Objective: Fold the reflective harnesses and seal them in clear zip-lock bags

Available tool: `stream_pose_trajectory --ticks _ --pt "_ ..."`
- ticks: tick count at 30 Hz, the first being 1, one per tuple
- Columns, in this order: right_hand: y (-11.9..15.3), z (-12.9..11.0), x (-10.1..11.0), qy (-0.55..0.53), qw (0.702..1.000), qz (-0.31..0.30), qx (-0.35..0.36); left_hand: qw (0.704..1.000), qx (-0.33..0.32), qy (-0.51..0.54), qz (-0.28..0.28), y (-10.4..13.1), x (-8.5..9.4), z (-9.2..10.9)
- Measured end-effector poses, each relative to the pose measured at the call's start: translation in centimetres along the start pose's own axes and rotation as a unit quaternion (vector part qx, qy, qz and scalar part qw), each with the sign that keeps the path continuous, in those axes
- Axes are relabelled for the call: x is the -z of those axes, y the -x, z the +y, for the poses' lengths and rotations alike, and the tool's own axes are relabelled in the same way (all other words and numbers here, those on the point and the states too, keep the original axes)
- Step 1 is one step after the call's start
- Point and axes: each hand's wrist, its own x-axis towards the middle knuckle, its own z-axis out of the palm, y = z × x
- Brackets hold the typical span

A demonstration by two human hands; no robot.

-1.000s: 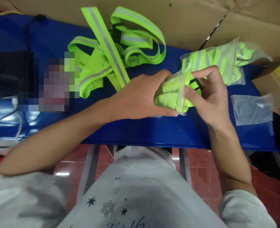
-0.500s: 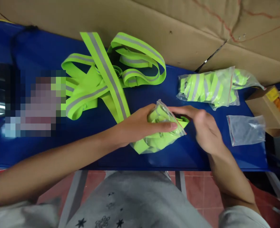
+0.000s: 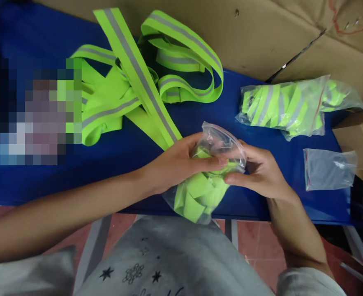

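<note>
Both my hands are on a clear zip-lock bag with folded neon-yellow reflective strap inside, just above the front edge of the table. My left hand grips it from the left, thumb across the front and fingers hidden behind. My right hand pinches the bag's right side near its mouth, thumb in front, fingers behind the plastic. The bag's mouth is rounded and spread apart at the top. Beyond my left hand lies a loose heap of neon-yellow reflective strap with a grey stripe, one length running down to my left wrist.
A filled zip-lock bag of strap lies at the back right of the blue table. In front of it is a flat clear bag, beside a cardboard box. Brown cardboard lines the back. A blurred patch covers the left side.
My right hand has gone from fingers at the bag's opening to a pinch on its right side. The bag's mouth has spread rounder and its bottom hangs lower. The view has shifted slightly.
</note>
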Motion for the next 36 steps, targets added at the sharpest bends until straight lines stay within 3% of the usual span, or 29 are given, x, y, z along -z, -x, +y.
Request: stream_pose_trajectory --ticks 3,6,8,11,14,17,21,26,31,36 --pt "-0.4 -0.5 -0.2 0.059 0.994 -0.072 0.06 0.997 -0.069 -0.018 0.016 -0.2 0.2 -1.3" --pt "-0.6 -1.1 -1.0 0.064 0.977 -0.166 0.119 0.998 -0.067 -0.014 -0.015 -0.3 0.6 -2.0" --pt "-0.7 -1.0 -1.5 0.083 0.977 -0.144 0.135 0.998 -0.061 -0.011 -0.017 -0.3 0.8 -2.0" --pt "-0.8 0.0 -1.7 0.085 0.986 -0.046 0.135 0.998 -0.057 0.029 0.012 -0.1 1.1 -1.9" --pt "-0.8 0.8 -1.4 0.067 0.987 0.027 0.146 0.997 -0.032 0.073 -0.015 0.1 1.4 -2.0" --pt "-0.6 0.3 -0.7 0.105 0.982 0.02 0.157 0.997 0.001 0.063 -0.035 0.3 1.7 -2.2" --pt "0.2 -0.7 1.4 0.082 0.991 -0.044 0.094 0.998 -0.001 -0.016 -0.061 0.9 2.1 -1.7" --pt "0.8 0.2 2.6 -0.049 0.997 0.054 0.028 0.996 -0.006 -0.046 -0.075 1.2 2.7 -1.2" --pt "0.7 0.6 1.5 0.038 0.996 0.08 -0.006 0.995 -0.027 -0.059 -0.08 1.1 2.7 -1.5" --pt "0.6 0.3 1.9 0.043 0.995 0.033 -0.085 0.993 -0.055 -0.056 -0.084 0.8 2.9 -2.1"
